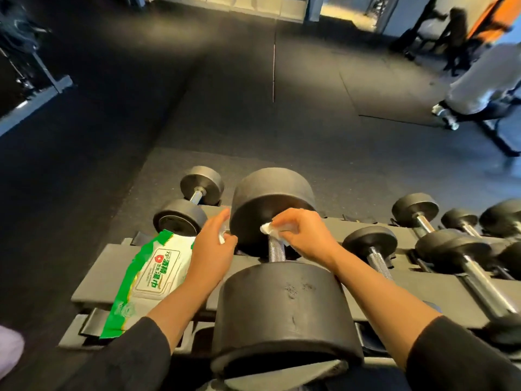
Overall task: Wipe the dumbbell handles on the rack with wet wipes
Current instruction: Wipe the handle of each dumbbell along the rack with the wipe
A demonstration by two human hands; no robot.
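A large black dumbbell (282, 306) lies on the grey rack (93, 280), its knurled steel handle (276, 251) running away from me. My right hand (303, 235) presses a white wet wipe (270, 230) onto the far end of that handle. My left hand (211, 249) rests just left of the dumbbell's far head, fingers bent around a small bit of white material. A green and white wet wipe pack (146, 277) lies on the rack under my left forearm.
A smaller dumbbell (191, 204) sits at the rack's far left end. Several more dumbbells (439, 249) line the rack to the right. Dark rubber floor stretches ahead. A person in light trousers (479, 83) stands at the far right by gym equipment.
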